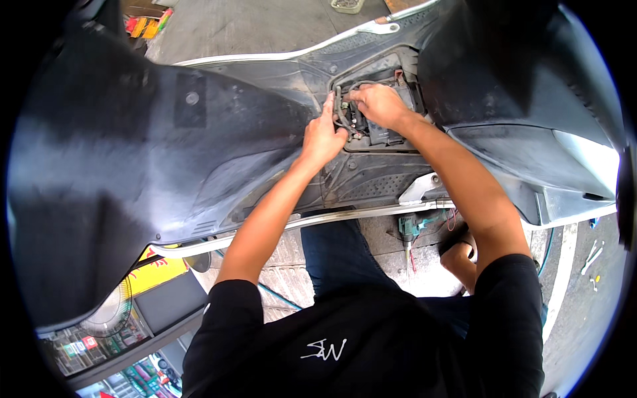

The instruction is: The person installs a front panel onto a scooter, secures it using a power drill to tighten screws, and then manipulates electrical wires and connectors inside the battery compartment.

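My left hand (324, 138) is at the left edge of an open battery compartment (415, 150) in a scooter's footboard. Its fingers stretch forward against a black cable (338, 99), with the thumb apart from them. From the other side my right hand (379, 106) reaches over the dark battery (381, 136). Its fingers are bent in a pinch near the cable and the battery's left end; whatever they hold is hidden. Small metal fittings (357, 135) and wires show below the fingertips.
Grey-black scooter panels (245, 132) rise at left and right. A teal power drill (409, 227) is below the near footboard edge, beside a person's bare foot (458, 262). Wrenches (592, 257) lie on the floor at right. A fan (109, 312) stands at lower left.
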Demonstrator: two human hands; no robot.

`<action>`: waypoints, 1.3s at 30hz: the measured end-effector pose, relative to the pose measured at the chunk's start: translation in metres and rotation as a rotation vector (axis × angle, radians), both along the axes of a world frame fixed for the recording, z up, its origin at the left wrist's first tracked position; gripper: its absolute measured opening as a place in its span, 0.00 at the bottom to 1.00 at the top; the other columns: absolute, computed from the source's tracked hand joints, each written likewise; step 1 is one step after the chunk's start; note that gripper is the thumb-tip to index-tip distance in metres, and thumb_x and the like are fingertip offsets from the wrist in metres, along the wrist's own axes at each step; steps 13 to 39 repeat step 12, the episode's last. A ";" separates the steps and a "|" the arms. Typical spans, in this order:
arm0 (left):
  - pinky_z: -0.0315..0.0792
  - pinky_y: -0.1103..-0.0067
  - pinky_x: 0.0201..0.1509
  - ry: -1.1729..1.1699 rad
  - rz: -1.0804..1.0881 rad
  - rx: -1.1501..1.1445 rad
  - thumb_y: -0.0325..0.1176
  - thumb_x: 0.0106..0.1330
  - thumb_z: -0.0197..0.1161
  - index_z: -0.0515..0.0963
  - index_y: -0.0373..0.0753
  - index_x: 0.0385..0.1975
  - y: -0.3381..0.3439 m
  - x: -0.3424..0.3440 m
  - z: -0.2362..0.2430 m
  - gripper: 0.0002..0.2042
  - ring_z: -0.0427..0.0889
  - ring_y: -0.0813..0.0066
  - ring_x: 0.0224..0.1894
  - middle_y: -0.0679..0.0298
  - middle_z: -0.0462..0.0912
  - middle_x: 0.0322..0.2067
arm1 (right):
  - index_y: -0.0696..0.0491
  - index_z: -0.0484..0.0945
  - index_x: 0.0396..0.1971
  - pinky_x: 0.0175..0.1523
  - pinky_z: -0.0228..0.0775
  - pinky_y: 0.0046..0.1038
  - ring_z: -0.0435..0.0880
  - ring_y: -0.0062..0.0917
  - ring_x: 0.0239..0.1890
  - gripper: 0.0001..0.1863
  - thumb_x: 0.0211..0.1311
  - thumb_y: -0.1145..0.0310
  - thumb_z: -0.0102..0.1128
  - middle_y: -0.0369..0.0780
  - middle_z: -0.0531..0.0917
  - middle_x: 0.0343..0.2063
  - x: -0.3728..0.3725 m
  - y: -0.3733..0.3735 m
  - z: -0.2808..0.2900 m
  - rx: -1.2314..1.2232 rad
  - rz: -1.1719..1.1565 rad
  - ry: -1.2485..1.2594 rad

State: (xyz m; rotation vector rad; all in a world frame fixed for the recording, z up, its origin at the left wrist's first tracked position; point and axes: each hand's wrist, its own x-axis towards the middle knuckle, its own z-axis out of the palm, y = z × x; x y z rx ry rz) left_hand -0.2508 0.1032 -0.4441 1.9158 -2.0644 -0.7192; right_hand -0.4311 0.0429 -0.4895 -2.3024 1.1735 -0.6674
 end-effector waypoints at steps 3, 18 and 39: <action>0.73 0.61 0.52 0.006 0.026 -0.011 0.31 0.51 0.59 0.50 0.40 0.71 0.004 -0.003 -0.002 0.42 0.82 0.45 0.43 0.49 0.83 0.42 | 0.43 0.83 0.45 0.51 0.74 0.40 0.82 0.39 0.45 0.18 0.54 0.71 0.53 0.43 0.83 0.38 0.004 0.003 0.014 0.005 -0.003 0.146; 0.69 0.66 0.59 0.114 0.001 -0.019 0.33 0.53 0.62 0.47 0.42 0.71 0.017 0.013 -0.012 0.43 0.79 0.50 0.53 0.51 0.81 0.49 | 0.42 0.74 0.59 0.59 0.69 0.35 0.78 0.37 0.56 0.26 0.58 0.70 0.53 0.47 0.78 0.51 0.017 0.017 0.037 0.181 0.119 0.517; 0.69 0.66 0.59 0.114 0.001 -0.019 0.33 0.53 0.62 0.47 0.42 0.71 0.017 0.013 -0.012 0.43 0.79 0.50 0.53 0.51 0.81 0.49 | 0.42 0.74 0.59 0.59 0.69 0.35 0.78 0.37 0.56 0.26 0.58 0.70 0.53 0.47 0.78 0.51 0.017 0.017 0.037 0.181 0.119 0.517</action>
